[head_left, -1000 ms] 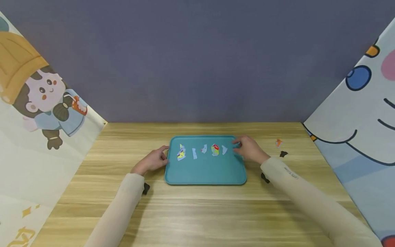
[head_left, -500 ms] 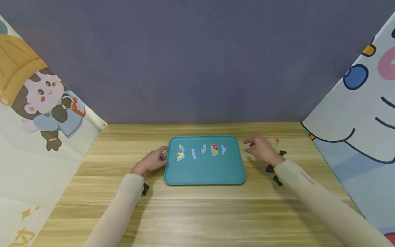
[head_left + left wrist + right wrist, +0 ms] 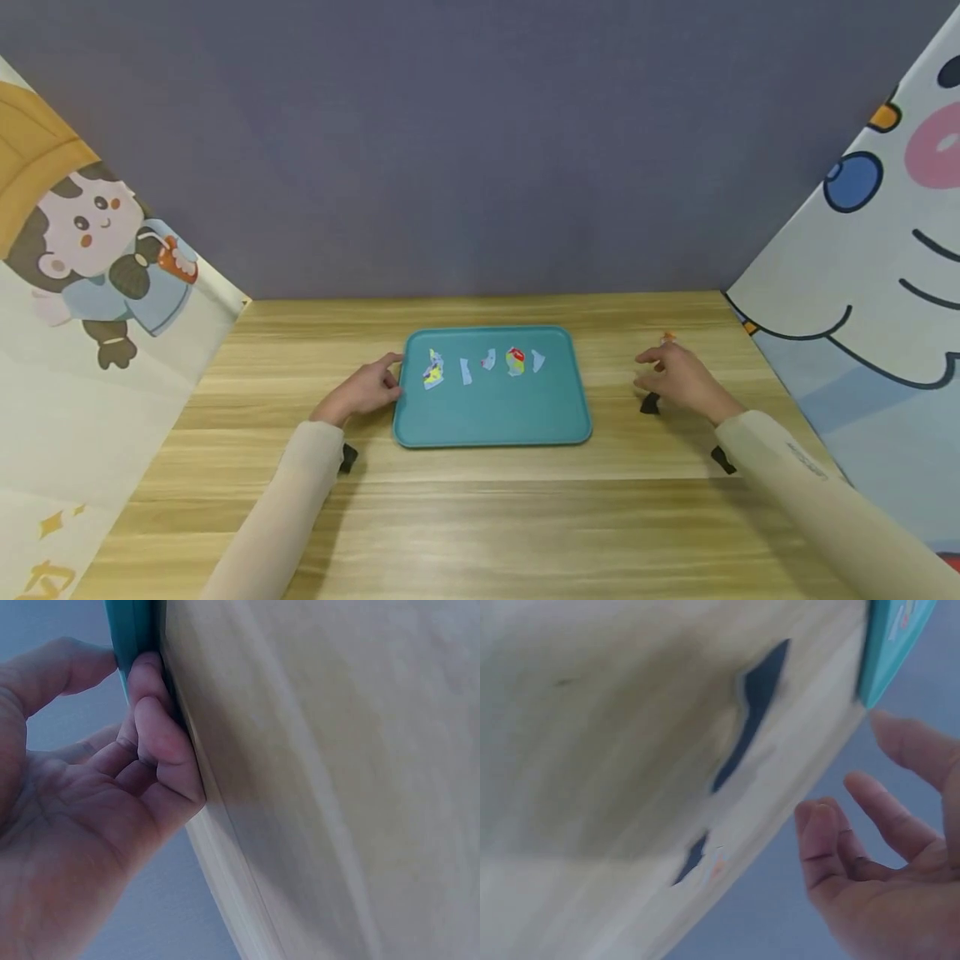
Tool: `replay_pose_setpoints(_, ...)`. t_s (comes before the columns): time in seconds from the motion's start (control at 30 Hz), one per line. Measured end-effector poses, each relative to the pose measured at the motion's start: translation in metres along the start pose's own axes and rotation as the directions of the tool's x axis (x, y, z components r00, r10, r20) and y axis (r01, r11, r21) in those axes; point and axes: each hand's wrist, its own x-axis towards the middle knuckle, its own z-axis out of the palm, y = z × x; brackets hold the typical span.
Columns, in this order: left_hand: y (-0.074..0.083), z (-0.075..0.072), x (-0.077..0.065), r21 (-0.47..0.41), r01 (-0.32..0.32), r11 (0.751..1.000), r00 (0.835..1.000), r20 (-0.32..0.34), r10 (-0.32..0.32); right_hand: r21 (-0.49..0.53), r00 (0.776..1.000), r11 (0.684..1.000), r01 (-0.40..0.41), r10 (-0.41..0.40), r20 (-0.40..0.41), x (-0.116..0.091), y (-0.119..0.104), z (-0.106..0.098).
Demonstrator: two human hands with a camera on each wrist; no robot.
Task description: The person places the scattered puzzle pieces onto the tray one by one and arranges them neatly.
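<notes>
A teal tray [image 3: 491,417] lies on the wooden table, with several torn paper scraps in a row across its upper half. My left hand [image 3: 363,389] holds the tray's left rim; in the left wrist view the thumb meets the rim and the other fingers curl against its side. To the right of the tray, my right hand [image 3: 686,379] hovers with loosely bent fingers and nothing between them. A dark scrap [image 3: 650,403] lies just below it. An orange-and-white scrap [image 3: 669,337] peeks out behind it. A second dark scrap [image 3: 694,859] shows in the right wrist view.
A grey-blue panel [image 3: 480,150] rises behind the table's far edge. Printed cartoon walls stand at the left [image 3: 112,250] and right [image 3: 862,275]. Small black camera parts [image 3: 723,459] sit by the sleeves.
My right hand has left the tray's right side and moved rightward, to over the loose scraps. The left hand stays at the tray's left rim. The view has shifted slightly.
</notes>
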Motion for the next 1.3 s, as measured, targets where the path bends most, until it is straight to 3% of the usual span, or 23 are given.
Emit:
replay_pose_setpoints(0.2,-0.001,-0.001,0.000,0.005,-0.006,1.000,1.000,-0.005,0.006,-0.048,0.998,0.998,-0.044,0.046,0.047,-0.009,0.013,0.005)
replay_pose_setpoints(0.33,-0.001,-0.001,0.000,0.004,-0.001,1.000,1.000,-0.005,0.001,-0.096,0.997,0.995,-0.025,0.032,0.070,-0.015,0.018,0.010)
replay_pose_setpoints(0.53,-0.002,0.001,-0.001,0.010,0.006,1.000,1.000,-0.008,-0.006,-0.107,1.000,0.994,-0.007,0.009,0.026,-0.021,0.022,0.017)
replay_pose_setpoints(0.73,-0.002,0.001,-0.001,0.009,0.004,1.000,1.000,-0.010,-0.004,-0.119,0.999,0.992,-0.047,0.048,0.003,-0.021,0.022,0.021)
replay_pose_setpoints(1.03,-0.001,0.001,-0.002,0.002,0.000,1.000,1.000,-0.015,0.000,-0.157,0.986,0.973,-0.168,0.167,-0.020,-0.026,0.015,0.020)
replay_pose_setpoints(1.3,-0.001,0.001,-0.002,0.002,0.001,1.000,1.000,-0.013,-0.001,-0.148,0.983,0.972,-0.183,0.180,-0.031,-0.028,0.014,0.022)
